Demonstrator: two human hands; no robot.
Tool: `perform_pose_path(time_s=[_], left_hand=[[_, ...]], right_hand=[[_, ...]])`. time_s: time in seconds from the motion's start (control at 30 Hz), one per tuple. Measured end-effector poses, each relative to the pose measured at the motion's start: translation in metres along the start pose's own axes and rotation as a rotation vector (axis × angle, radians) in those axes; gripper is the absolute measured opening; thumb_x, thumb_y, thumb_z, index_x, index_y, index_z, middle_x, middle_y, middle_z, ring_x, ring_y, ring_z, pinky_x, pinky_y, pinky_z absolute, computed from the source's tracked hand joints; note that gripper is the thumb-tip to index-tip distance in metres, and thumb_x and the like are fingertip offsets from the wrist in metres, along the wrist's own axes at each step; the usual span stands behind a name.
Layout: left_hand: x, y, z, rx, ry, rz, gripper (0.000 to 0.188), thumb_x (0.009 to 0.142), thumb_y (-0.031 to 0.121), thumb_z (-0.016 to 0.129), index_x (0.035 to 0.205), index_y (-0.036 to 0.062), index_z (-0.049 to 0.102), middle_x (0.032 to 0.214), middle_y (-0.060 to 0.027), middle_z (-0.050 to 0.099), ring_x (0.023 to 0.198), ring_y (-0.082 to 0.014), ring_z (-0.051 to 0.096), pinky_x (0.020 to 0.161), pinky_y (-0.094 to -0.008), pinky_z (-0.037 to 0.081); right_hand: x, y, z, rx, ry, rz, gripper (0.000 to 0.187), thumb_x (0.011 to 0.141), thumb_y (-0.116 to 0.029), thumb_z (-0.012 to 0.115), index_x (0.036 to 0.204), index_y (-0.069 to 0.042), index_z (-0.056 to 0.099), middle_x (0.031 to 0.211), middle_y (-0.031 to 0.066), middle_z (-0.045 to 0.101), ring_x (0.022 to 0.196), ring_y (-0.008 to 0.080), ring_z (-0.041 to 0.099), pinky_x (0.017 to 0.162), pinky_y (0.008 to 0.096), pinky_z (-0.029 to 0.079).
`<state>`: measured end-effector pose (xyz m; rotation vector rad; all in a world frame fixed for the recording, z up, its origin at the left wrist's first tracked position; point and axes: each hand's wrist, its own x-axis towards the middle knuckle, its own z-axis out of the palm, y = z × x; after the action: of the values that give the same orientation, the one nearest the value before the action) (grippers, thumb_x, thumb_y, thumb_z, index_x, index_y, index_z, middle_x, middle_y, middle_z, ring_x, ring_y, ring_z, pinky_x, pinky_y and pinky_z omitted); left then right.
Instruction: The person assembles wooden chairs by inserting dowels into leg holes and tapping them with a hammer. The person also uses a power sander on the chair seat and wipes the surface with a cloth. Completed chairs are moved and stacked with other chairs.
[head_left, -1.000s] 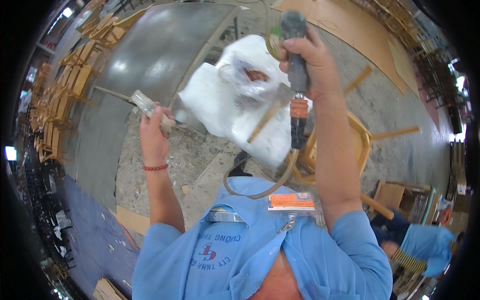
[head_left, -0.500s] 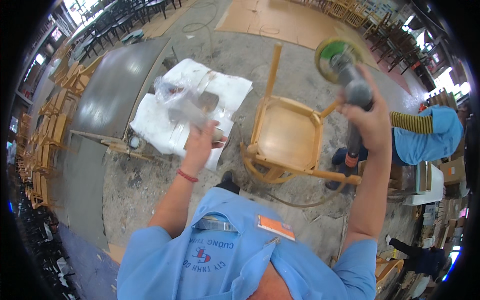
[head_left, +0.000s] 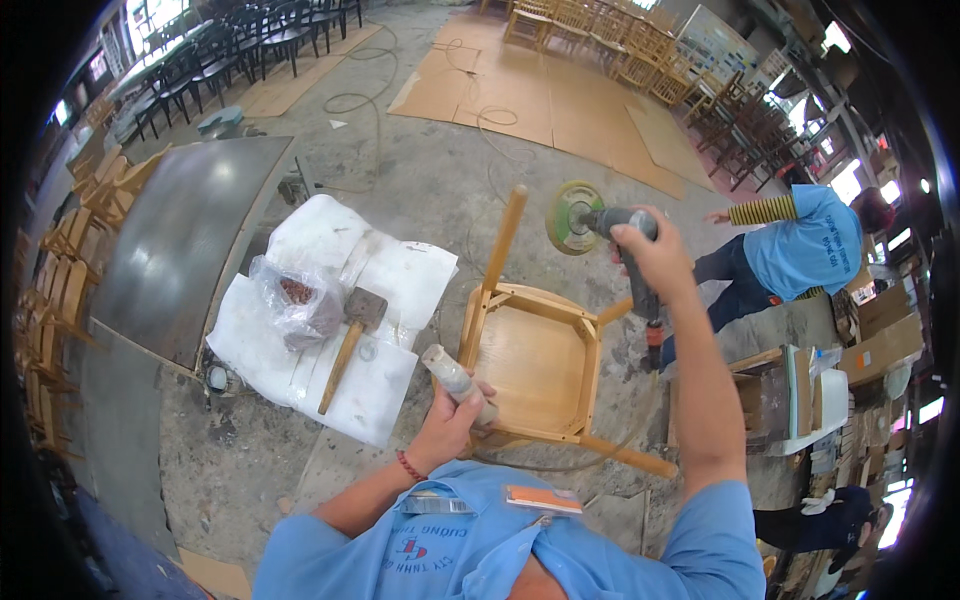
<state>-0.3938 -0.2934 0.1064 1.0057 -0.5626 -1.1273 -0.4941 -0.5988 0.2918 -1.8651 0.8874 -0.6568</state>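
My right hand (head_left: 655,255) is wrapped round the dark body of a disc sander (head_left: 640,275), which has a round yellow-green disc (head_left: 574,217) facing left. It is held above the far right of an upturned wooden chair (head_left: 530,360). In my left hand (head_left: 455,420) is a pale, thick cylindrical stick (head_left: 450,372), its far end pointing up and left beside the chair's seat frame. Left of the chair, a wooden mallet (head_left: 345,365) lies on a white sheet (head_left: 385,395), next to a clear plastic bag (head_left: 300,310) with reddish-brown bits inside.
A dark-topped flat panel (head_left: 200,240) lies to the left, near rows of wooden chairs (head_left: 70,290). Cardboard sheets (head_left: 540,95) cover the floor ahead, and a thin hose (head_left: 370,100) coils there. A co-worker in a blue shirt (head_left: 800,240) stands at the right.
My left hand has brought the stick from over the white sheet to beside the chair. The sander has moved left and lower in view. The bent co-worker now stands more upright.
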Motion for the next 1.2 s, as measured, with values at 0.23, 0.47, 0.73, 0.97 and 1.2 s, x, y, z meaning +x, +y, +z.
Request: perform_pose_path(time_s=[0.23,0.47,0.73,0.97,1.2], left_hand=[[-0.012,-0.014,-0.013,-0.116,0.004,-0.043,0.038,0.099,0.013,0.04,0.132,0.0045,0.021,0.121,-0.0172,0.054,0.081,-0.0247,0.066,0.074,-0.0369,0.055],[-0.036,-0.022,0.006,-0.031,0.196,0.113,0.047,0.098,0.03,0.049,0.13,0.0058,0.023,0.118,-0.0177,0.057,0.063,-0.016,0.059,0.063,-0.0304,0.053],[-0.037,-0.036,0.012,-0.082,0.319,0.225,0.054,0.095,0.035,0.057,0.13,0.0093,0.025,0.115,-0.0171,0.057,0.06,-0.0128,0.057,0.053,-0.0254,0.05],[-0.036,-0.033,0.018,-0.11,0.369,0.201,0.054,0.094,0.036,0.059,0.129,0.0104,0.027,0.115,-0.0171,0.057,0.061,-0.0124,0.058,0.05,-0.0241,0.05],[-0.039,-0.034,0.02,-0.129,0.412,0.197,0.054,0.094,0.036,0.06,0.129,0.0101,0.028,0.114,-0.0177,0.057,0.062,-0.0118,0.058,0.05,-0.0242,0.051]], right_hand=[[0.107,-0.032,-0.001,-0.277,-0.152,0.082,0.031,0.081,-0.023,0.064,0.1,0.001,0.062,0.071,0.0096,0.063,0.054,0.0154,0.06,0.047,0.028,0.049],[0.158,-0.064,0.028,-0.655,-0.443,0.025,0.032,0.075,-0.031,0.07,0.082,0.001,0.066,0.063,0.0095,0.062,0.05,0.0156,0.06,0.045,0.0285,0.048],[0.182,-0.055,0.057,-0.782,-0.462,-0.069,0.035,0.071,-0.032,0.07,0.072,0.002,0.067,0.061,0.0102,0.063,0.048,0.0175,0.06,0.045,0.0333,0.049],[0.192,-0.044,0.022,-0.682,-0.387,0.024,0.032,0.071,-0.028,0.071,0.082,0.001,0.067,0.06,0.0091,0.06,0.048,0.0158,0.059,0.044,0.0319,0.048],[0.171,-0.046,0.05,-0.732,-0.372,-0.043,0.032,0.072,-0.027,0.071,0.08,0.003,0.066,0.061,0.0105,0.061,0.047,0.0167,0.059,0.043,0.032,0.047]])
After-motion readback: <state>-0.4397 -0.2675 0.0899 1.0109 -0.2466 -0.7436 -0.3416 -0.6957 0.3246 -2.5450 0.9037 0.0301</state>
